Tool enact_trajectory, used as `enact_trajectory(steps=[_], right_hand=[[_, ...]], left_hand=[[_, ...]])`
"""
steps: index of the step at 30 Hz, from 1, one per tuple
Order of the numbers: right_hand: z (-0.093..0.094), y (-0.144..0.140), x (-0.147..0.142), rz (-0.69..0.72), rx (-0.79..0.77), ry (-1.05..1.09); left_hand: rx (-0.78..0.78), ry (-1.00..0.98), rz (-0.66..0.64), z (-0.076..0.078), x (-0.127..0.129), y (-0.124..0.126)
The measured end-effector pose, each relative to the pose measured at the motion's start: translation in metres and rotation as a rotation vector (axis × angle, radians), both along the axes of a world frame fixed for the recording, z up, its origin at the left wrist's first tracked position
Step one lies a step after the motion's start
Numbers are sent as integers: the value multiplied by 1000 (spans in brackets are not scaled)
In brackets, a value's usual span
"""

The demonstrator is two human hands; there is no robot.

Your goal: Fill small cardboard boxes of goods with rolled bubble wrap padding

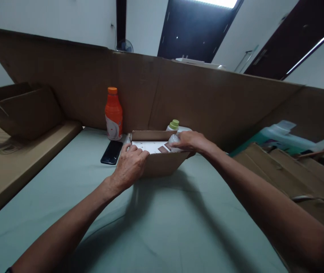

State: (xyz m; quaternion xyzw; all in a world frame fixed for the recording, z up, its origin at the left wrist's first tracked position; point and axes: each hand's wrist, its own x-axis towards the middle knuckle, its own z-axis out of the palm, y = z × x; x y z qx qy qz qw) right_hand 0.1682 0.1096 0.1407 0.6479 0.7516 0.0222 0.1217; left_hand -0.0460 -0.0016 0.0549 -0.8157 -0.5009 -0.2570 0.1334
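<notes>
A small open cardboard box (162,165) stands on the pale green cloth, with a white printed item (147,145) inside it. My left hand (130,165) grips the box's near left edge, its fingers curled over the rim. At the right end, my right hand (190,142) is closed around the box's side. A crumpled piece of clear plastic wrap (174,139) bulges up by its thumb. More clear plastic shows at the left corner. The right fingers are partly hidden behind the box.
An orange bottle (113,113) and a black phone (111,152) are left of the box. Behind it stands a green-capped bottle (173,124). Tall cardboard (139,87) walls the back. Cardboard boxes (31,110) lie left; cardboard pieces (281,170) and a green-liquid container (276,138) lie right.
</notes>
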Motion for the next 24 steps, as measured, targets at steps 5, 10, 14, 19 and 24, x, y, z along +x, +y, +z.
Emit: enact_trajectory(steps=[5, 10, 14, 19, 24], right_hand=[[0, -2, 3, 25, -15, 7], [-14, 5, 0, 16, -79, 77], [-22, 14, -9, 4, -93, 96], [0, 0, -2, 8, 7, 150], [10, -61, 72, 11, 399, 545]], left_hand=[[-11, -22, -3, -1, 1, 0], [-30, -52, -20, 3, 1, -2], [-62, -47, -20, 5, 2, -1], [-38, -63, -8, 4, 0, -3], [67, -461, -16, -26, -27, -33]])
